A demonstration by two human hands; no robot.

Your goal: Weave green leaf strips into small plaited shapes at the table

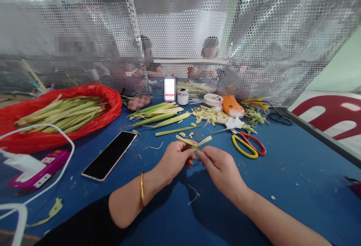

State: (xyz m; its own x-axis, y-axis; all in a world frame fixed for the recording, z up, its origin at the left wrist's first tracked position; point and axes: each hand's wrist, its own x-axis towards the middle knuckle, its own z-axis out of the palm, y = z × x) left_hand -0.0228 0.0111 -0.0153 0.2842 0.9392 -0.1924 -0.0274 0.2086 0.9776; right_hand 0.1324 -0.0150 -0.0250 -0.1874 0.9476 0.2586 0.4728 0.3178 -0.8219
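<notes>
Pale green leaf strips (204, 141) are pinched between my two hands above the blue table, their ends crossing and sticking out at the top. My left hand (178, 156), with a gold bangle on the wrist, closes thumb and fingers on them from the left. From the right, my right hand (222, 165) pinches the same strips, fingertips almost meeting the left ones. The fingers hide the lower part of the strips. Just beyond lie a long cut leaf piece (177, 130) and a bundle of green leaves (160, 117). Scissors (248, 145) with yellow and red handles rest to the right.
A red plastic bag (113, 105) of long leaves stands at the left, near a magenta power strip (46, 170) with a white cable. A phone (110, 156) lies left of my hands. Leaf scraps (210, 115), a tape roll (213, 99) and an orange packet (232, 105) sit behind. Perforated metal screen (183, 20) beyond.
</notes>
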